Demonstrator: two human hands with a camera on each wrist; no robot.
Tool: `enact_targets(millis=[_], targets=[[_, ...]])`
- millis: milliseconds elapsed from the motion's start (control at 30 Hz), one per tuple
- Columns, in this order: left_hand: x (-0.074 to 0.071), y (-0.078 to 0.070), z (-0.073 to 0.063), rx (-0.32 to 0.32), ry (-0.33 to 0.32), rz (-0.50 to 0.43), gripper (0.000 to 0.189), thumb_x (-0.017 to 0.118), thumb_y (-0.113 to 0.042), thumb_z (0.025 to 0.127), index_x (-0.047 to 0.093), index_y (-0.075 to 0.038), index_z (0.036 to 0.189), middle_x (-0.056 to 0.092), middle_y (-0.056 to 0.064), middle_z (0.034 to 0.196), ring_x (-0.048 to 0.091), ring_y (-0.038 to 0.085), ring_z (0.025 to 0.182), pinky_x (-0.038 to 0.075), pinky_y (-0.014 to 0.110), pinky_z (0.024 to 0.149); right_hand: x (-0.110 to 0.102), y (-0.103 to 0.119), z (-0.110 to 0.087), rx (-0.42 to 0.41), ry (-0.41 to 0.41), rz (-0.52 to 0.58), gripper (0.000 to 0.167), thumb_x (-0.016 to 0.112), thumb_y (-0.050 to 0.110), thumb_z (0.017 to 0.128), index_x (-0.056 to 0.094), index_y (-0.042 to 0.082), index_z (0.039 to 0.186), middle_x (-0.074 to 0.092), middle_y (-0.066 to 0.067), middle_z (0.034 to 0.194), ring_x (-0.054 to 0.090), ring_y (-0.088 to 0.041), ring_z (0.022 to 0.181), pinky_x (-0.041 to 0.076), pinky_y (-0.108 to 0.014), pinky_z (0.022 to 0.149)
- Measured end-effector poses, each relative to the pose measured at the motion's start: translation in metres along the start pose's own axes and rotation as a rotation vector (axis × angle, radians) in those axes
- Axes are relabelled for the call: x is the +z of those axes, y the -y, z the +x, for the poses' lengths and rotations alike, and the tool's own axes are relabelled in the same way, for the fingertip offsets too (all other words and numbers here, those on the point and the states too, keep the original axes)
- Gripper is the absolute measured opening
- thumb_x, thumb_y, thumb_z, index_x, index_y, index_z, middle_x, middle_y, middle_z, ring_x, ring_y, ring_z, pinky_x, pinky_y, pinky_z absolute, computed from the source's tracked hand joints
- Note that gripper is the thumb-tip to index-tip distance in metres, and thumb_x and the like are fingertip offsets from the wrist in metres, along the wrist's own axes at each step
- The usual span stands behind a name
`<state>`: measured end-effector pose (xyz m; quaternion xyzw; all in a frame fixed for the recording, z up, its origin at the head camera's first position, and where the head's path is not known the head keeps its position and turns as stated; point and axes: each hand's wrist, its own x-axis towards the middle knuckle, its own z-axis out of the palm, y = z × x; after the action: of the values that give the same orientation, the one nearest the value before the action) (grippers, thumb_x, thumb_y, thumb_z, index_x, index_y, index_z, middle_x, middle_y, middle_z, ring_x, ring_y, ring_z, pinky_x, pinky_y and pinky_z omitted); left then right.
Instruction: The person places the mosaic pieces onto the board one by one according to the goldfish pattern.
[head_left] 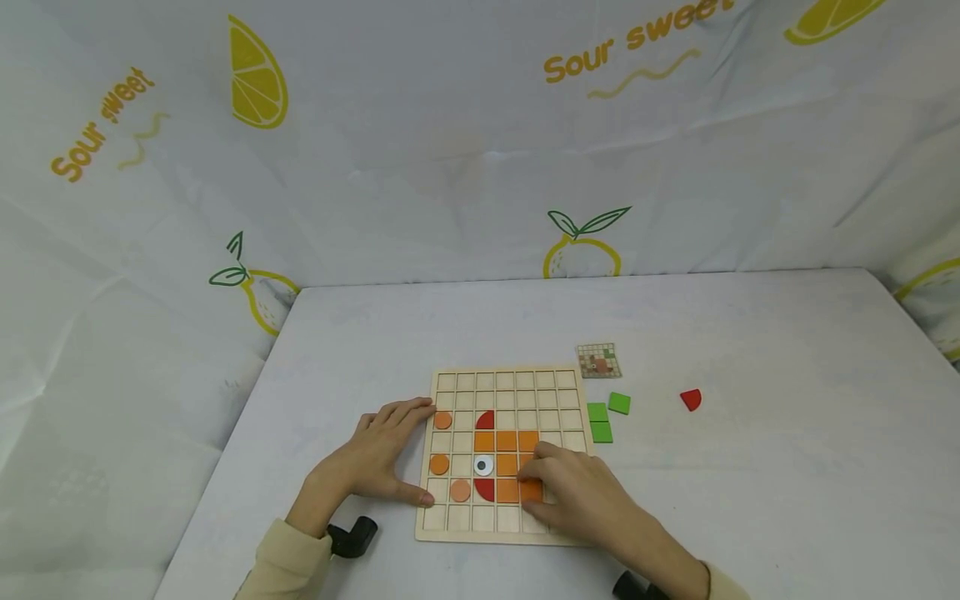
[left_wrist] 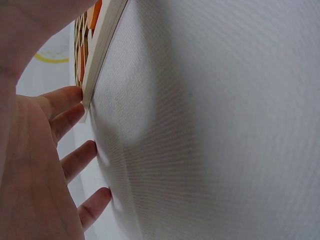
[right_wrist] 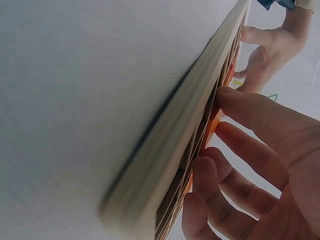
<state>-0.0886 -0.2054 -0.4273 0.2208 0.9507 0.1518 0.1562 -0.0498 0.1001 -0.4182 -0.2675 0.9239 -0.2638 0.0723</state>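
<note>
The left hand lies flat with its fingers straight and spread, thumb stretched apart from the rest, its pale sleeve at the wrist. The right hand reaches forward palm down, its fingers gently bent and close together, fingertips pressing down.

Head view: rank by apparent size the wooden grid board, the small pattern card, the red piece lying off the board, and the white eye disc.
1. wooden grid board
2. small pattern card
3. red piece and white eye disc: look alike, not ranked.
</note>
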Motion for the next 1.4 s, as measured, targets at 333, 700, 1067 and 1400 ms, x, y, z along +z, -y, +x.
enact_targets(millis=[333,700,1067,1400], targets=[[-0.001,0.000,-0.001,0.014,-0.009,0.002,0.116,0.088,-0.066,0.065,0.038,-0.014,0.156,0.035,0.006,0.165,0.035,0.033,0.149,0.036,0.064,0.106,0.001,0.000,-0.001,0.011,0.014,-0.010,0.024,0.088,0.019,0.076,0.081,0.012,0.098,0.066,0.007,0.088,0.056,-0.004,0.073,0.045,-0.020,0.061],[-0.002,0.000,-0.001,0.010,-0.005,-0.006,0.117,0.088,-0.065,0.064,0.037,-0.015,0.156,0.034,0.006,0.165,0.034,0.033,0.149,0.036,0.063,0.107,-0.009,-0.005,-0.003,0.070,0.005,0.000,0.022,0.086,0.019,0.079,0.081,0.016,0.100,0.068,0.008,0.091,0.057,-0.003,0.075,0.044,-0.020,0.060],[0.000,0.001,-0.001,0.016,-0.010,-0.004,0.116,0.088,-0.065,0.065,0.038,-0.014,0.156,0.035,0.006,0.164,0.035,0.032,0.148,0.036,0.063,0.107,-0.045,-0.044,-0.009,0.192,-0.086,-0.018,0.024,0.086,0.018,0.079,0.081,0.015,0.102,0.076,-0.001,0.105,0.054,-0.002,0.068,0.041,-0.019,0.056],[0.001,0.002,0.000,0.026,-0.021,0.009,0.117,0.087,-0.066,0.064,0.037,-0.015,0.157,0.035,0.005,0.165,0.035,0.032,0.149,0.036,0.062,0.107,-0.071,-0.097,-0.019,0.238,-0.134,-0.055,0.027,0.084,0.015,0.082,0.079,0.009,0.108,0.075,-0.005,0.105,0.054,-0.005,0.068,0.040,-0.022,0.053]])
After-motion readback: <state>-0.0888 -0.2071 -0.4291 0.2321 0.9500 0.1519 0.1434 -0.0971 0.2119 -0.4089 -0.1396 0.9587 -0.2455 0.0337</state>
